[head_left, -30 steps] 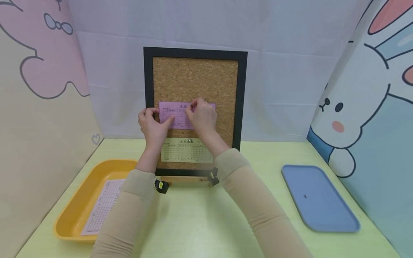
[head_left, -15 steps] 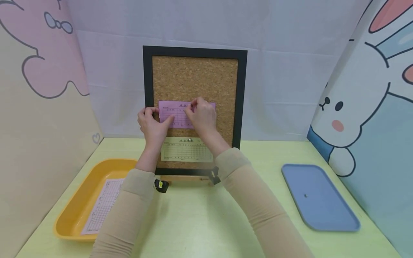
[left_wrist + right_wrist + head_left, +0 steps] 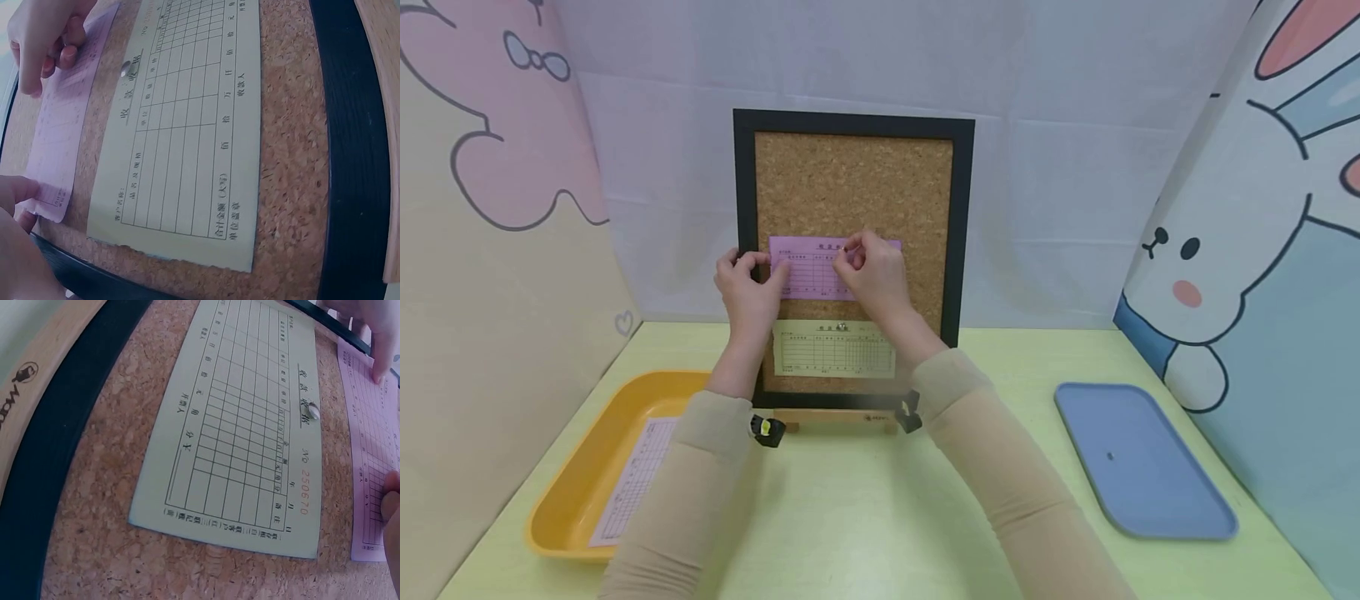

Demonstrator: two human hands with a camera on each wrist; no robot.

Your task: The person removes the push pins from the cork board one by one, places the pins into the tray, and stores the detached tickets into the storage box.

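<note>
A cork board point(image 3: 854, 183) in a black frame stands upright, with a pink receipt slip point(image 3: 805, 275) against its middle. Below that slip, a yellow-green receipt slip point(image 3: 833, 354) hangs from a silver push pin point(image 3: 312, 411). My left hand point(image 3: 749, 292) holds the pink slip's left end, thumb on its face and fingers curled by the edge and frame. At the pink slip's top middle, my right hand point(image 3: 880, 275) pinches another small silver pin point(image 3: 842, 249) between thumb and index finger. The right hand covers the slip's right part in the head view.
A yellow tray point(image 3: 561, 492) with a printed slip point(image 3: 636, 483) in it stands at left. At right lies a blue tray point(image 3: 1157, 483) bearing one small pin point(image 3: 1110, 456). A wooden stand point(image 3: 831, 415) supports the board.
My left thumb has drawn back leftward along the pink slip. The right hand has shifted slightly right, showing more of the pin. Both slips stay in place.
</note>
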